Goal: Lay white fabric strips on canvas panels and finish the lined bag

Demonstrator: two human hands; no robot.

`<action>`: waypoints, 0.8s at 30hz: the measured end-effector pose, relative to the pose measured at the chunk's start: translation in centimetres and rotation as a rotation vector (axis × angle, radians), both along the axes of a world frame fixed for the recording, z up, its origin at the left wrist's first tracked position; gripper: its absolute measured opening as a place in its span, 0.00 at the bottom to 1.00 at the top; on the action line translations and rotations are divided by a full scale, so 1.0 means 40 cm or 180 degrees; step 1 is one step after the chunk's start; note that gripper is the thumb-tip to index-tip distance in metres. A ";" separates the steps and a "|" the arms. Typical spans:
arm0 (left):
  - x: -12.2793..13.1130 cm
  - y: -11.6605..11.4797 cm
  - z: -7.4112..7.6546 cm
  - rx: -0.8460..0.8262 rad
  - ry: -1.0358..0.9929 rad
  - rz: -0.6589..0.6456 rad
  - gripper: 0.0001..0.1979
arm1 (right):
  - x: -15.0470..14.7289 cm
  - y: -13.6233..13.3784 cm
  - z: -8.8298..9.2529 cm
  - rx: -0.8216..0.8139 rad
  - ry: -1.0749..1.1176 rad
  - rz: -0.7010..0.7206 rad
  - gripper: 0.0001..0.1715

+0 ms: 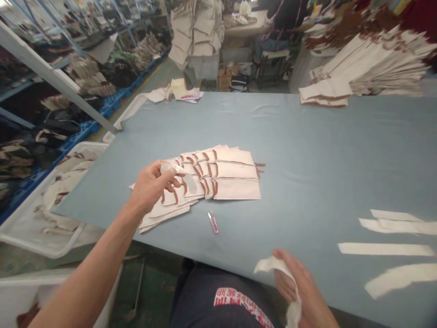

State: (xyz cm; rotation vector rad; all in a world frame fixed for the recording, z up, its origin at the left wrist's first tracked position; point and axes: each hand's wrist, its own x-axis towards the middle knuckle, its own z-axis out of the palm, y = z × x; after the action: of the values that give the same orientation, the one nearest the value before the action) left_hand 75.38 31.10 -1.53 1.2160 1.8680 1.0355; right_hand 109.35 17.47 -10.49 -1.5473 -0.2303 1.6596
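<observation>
My left hand is closed on one end of a thin whitish strip, above a fanned spread of cream fabric pieces with brown edging. Near the table's front edge, my right hand has a white fabric strip draped over and held in it, one end hanging down. Pink-handled thread snips lie on the blue-grey table, just in front of the spread pieces. Further white strips lie flat on the table to the right of my right hand.
A stack of cream pieces sits at the table's far right edge, before a larger pile. Papers lie at the far left corner. White bins with fabric stand left, below a slanting metal post. A person sits beyond.
</observation>
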 end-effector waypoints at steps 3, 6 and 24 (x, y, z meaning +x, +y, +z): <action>0.019 -0.007 0.004 0.0005 -0.0119 0.0024 0.12 | -0.020 0.010 0.007 -0.0137 0.0022 0.0029 0.37; 0.036 -0.006 -0.006 0.0039 -0.0230 -0.0022 0.12 | -0.030 0.010 0.014 -0.0183 0.0007 -0.0004 0.37; 0.391 0.124 -0.108 0.0318 -0.1137 -0.0353 0.11 | 0.079 -0.106 0.039 -0.0196 0.0057 -0.0887 0.39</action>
State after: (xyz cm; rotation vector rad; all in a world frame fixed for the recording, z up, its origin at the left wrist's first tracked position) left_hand 91.00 36.07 -5.84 1.0930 1.4748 1.2074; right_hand 112.52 13.22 -8.93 -1.5322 0.0457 1.4715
